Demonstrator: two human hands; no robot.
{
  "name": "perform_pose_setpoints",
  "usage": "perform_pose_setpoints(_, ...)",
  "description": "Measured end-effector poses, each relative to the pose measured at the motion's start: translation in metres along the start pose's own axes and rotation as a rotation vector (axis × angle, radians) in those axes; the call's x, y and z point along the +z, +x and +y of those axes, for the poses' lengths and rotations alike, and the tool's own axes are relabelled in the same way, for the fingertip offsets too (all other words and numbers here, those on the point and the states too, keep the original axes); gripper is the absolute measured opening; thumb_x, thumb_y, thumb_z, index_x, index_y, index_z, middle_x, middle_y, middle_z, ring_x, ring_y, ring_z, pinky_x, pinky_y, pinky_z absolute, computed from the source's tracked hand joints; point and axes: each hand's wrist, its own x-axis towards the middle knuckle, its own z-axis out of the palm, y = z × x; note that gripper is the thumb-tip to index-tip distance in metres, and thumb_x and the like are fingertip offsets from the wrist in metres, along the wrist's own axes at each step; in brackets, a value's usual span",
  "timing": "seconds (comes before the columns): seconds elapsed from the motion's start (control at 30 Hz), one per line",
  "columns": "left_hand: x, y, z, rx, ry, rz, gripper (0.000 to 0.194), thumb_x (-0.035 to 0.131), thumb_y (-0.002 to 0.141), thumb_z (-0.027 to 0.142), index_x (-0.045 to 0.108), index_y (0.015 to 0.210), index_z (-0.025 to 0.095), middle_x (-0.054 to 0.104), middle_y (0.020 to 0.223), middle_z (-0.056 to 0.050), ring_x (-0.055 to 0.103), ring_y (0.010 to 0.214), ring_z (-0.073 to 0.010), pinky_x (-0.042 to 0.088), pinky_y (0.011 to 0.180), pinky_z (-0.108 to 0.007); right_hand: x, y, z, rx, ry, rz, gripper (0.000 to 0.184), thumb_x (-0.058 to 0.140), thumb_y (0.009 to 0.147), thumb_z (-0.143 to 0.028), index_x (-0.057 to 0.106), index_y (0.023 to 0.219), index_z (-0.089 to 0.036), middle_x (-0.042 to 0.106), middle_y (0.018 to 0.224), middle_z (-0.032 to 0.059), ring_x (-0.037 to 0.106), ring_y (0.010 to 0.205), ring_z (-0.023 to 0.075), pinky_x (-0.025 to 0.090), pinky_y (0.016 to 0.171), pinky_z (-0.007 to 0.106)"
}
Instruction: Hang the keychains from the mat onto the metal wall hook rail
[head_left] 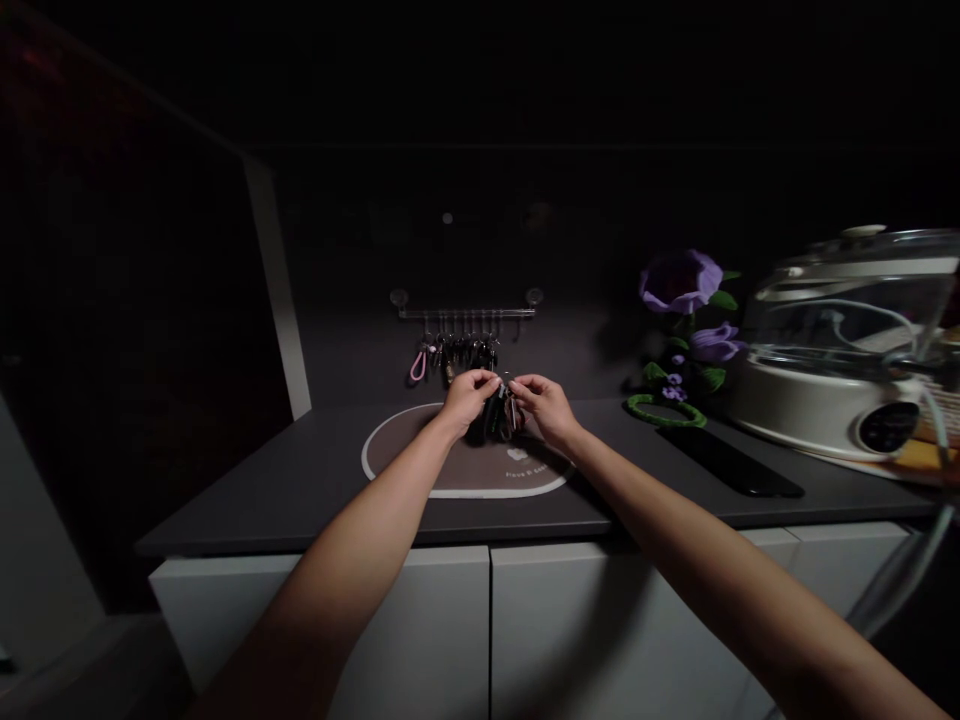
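"Who has the key bunch (493,418)?"

"A person's left hand (469,398) and right hand (546,408), each grip pinched narrow on its top, at the center of the frame over a brown mat (409,462)."

"And behind?"

"A rail (469,314) hung with more keys (480,352), a pink loop (424,362) toward its left end."

"What else shares the dark bench (247,490)?"

"Purple flowers (703,285) and a flat black object (731,460), right of center; a pale appliance (802,398), far right."

Purple flowers (679,298), flat black slab (735,462), clear-topped white appliance (799,397)
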Motion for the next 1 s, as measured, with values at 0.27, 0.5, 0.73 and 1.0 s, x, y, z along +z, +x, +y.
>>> perform_pose_setpoints(0.27, 0.000, 0.002, 0.001, 0.069, 0.012, 0.050, 0.023, 0.066, 0.063, 0.032, 0.065, 0.076, 0.013, 0.064, 0.074, -0.003, 0.054, 0.069, -0.0118, 0.041, 0.071, -0.025, 0.003, 0.016, -0.006, 0.014, 0.012, -0.024, 0.033, 0.071, 0.057, -0.042, 0.055, 0.070, -0.016, 0.054, 0.064, -0.0028, 0.047, 0.057, 0.0074, 0.038, 0.057, 0.022)
perform_pose_setpoints(0.5, -0.006, 0.007, -0.003, -0.003, 0.003, 0.173, 0.022, 0.062, 0.068, 0.031, 0.064, 0.080, 0.013, 0.063, 0.073, -0.004, 0.052, 0.062, -0.0105, 0.040, 0.058, -0.023, 0.001, 0.048, -0.008, -0.004, -0.021, 0.057, 0.037, 0.069, 0.055, -0.046, 0.053, 0.070, -0.016, 0.053, 0.060, -0.0025, 0.045, 0.051, 0.0075, 0.035, 0.051, 0.022)
perform_pose_setpoints(0.73, -0.010, 0.011, -0.008, -0.113, 0.067, 0.324, 0.016, 0.060, 0.069, 0.028, 0.060, 0.066, 0.012, 0.054, 0.057, 0.001, 0.045, 0.049, -0.0071, 0.036, 0.051, -0.021, -0.004, 0.098, -0.009, -0.073, -0.249, 0.264, 0.032, 0.062, 0.062, -0.046, 0.055, 0.067, -0.015, 0.053, 0.054, -0.0011, 0.044, 0.051, 0.0089, 0.037, 0.052, 0.023)
perform_pose_setpoints(1.0, -0.013, 0.013, -0.012, -0.148, 0.101, 0.362, 0.012, 0.055, 0.072, 0.022, 0.058, 0.065, 0.012, 0.053, 0.056, 0.001, 0.045, 0.047, -0.0063, 0.034, 0.049, -0.019, 0.004, 0.134, -0.008, -0.055, -0.444, 0.409, 0.018, 0.053, 0.070, -0.031, 0.058, 0.068, -0.014, 0.060, 0.065, 0.0033, 0.050, 0.058, 0.0113, 0.039, 0.057, 0.023)
